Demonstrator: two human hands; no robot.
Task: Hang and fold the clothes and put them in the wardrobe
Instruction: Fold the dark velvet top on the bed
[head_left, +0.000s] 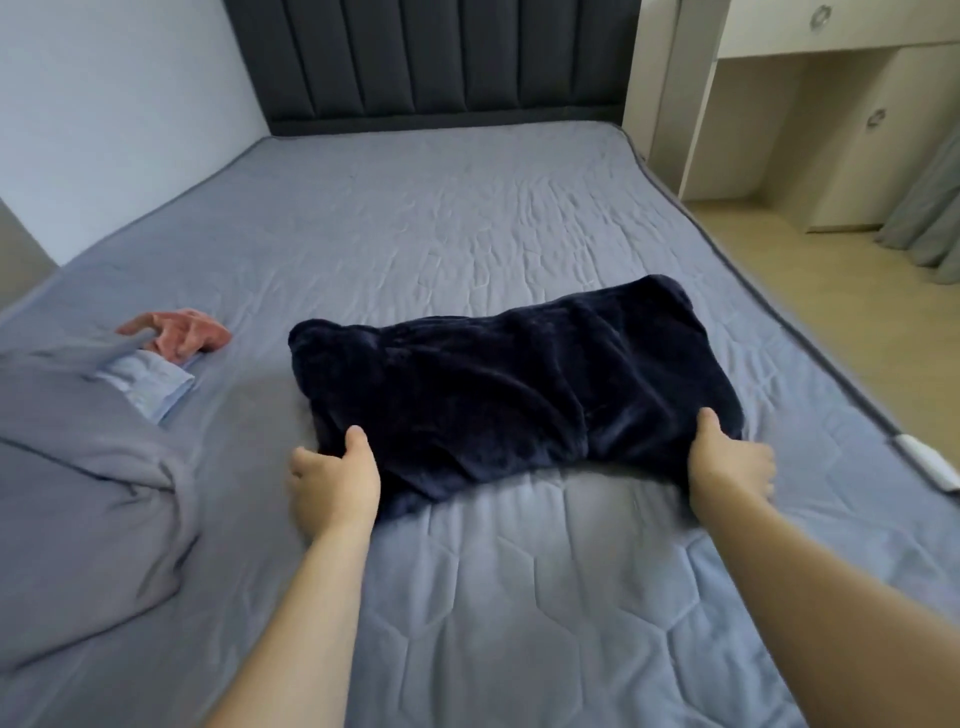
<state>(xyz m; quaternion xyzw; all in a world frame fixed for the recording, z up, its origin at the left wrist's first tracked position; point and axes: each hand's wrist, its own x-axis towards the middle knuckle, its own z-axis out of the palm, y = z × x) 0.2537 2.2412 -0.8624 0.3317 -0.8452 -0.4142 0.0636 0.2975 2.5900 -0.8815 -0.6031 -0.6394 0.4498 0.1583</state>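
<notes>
A dark navy plush garment (498, 384) lies folded into a wide rectangle on the bed (467, 218). My left hand (335, 483) grips its near left corner, thumb on top of the cloth. My right hand (730, 465) grips its near right corner in the same way. A pink garment (182, 335) lies crumpled at the left of the bed. Beside it a light blue shirt cuff (153, 387) pokes out from under a grey-blue blanket (78, 467).
The padded dark headboard (436, 57) stands at the far end. To the right are a beige wooden floor (810, 291), cream cabinets (852, 124) and a grey curtain (930, 218). A small white object (930, 460) sits at the bed's right edge.
</notes>
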